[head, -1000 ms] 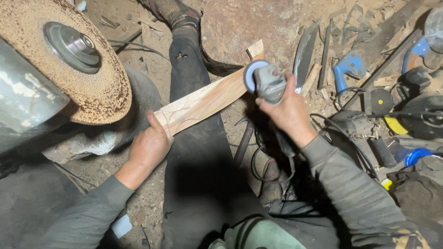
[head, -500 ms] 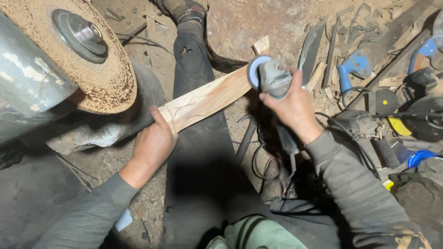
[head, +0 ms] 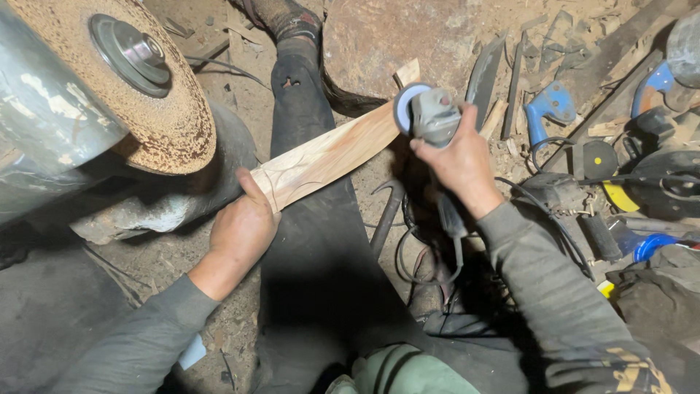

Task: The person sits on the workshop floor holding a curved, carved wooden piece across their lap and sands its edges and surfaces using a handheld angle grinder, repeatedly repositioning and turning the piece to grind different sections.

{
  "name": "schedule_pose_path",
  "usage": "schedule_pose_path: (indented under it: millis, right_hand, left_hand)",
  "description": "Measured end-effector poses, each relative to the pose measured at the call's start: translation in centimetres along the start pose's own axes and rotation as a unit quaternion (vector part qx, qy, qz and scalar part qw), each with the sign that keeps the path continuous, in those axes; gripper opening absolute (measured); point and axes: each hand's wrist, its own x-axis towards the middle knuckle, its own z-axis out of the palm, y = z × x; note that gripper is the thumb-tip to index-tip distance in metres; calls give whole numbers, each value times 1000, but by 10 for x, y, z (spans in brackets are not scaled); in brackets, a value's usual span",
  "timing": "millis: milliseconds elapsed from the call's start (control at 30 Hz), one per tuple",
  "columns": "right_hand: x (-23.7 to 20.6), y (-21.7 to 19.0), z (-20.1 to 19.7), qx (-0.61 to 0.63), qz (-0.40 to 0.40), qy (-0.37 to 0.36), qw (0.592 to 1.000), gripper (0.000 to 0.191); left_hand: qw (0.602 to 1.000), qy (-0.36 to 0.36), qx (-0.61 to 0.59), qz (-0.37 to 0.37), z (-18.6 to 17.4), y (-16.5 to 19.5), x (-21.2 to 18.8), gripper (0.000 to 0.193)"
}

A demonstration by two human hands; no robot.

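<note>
1. Now our left hand clamps the near end of a long, pale, curved wooden slat, which lies slantwise across our dark-trousered leg.
2. Our right hand wraps tightly around a grey angle grinder, its blue disc touching the slat's far end.
3. Leftward stands a big, rusty, brown sanding wheel.

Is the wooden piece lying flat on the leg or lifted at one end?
Resting across the leg: the wooden piece lies slanted over the dark trouser leg, left hand gripping its near end, right hand holding the grinder at its far end.
</note>
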Motion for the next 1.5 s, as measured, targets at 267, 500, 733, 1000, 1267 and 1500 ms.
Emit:
schedule_pose_path:
  millis: [267, 500, 733, 1000, 1267, 1500]
  right_hand:
    - [-53, -18, -3, 12, -109, 17, 994, 91]
    - [-72, -45, -4, 33, 33, -106, 993, 91]
    - [-46, -22, 1, 24, -49, -26, 998, 93]
    - [3, 5, -7, 21, 35, 23, 999, 89]
    - [-82, 8, -40, 95, -19, 75, 992, 88]
    - [-120, 6, -19, 68, 62, 12, 996, 89]
  left_hand:
    - [999, 48, 7, 17, 6, 4, -6, 90]
    - [999, 37, -12, 18, 2, 7, -11, 93]
    - [1000, 8, -1, 3, 7, 4, -9, 92]
    - [996, 52, -71, 3, 22, 2, -12, 86]
    - [827, 29, -560, -35, 57, 70, -20, 79]
    - [768, -41, -633, -93, 95, 107, -23, 61]
